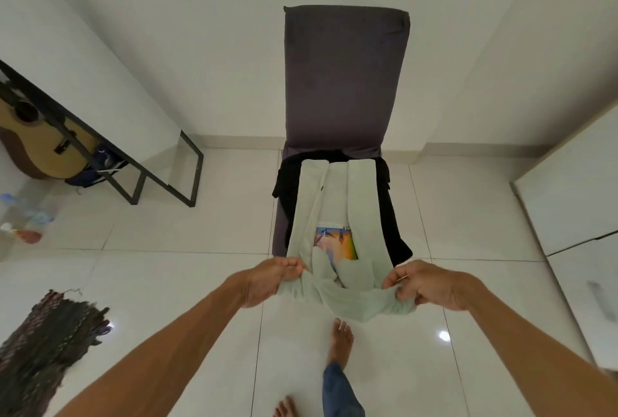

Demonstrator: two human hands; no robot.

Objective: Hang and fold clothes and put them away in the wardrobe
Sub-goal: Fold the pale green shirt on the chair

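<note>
- Head view: the pale green T-shirt lies on the seat of the grey chair, on top of a black garment. Both its long sides are folded inward.
- The left hand and the right hand each pinch its near end, which is lifted off the seat. I judge that the crosswise fold and the putting away are left.
- The colourful print has some letters, too small to read.

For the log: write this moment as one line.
phase: folding; left hand: grips pale green shirt; right hand: grips it too; under shirt: black garment, grey chair
</note>
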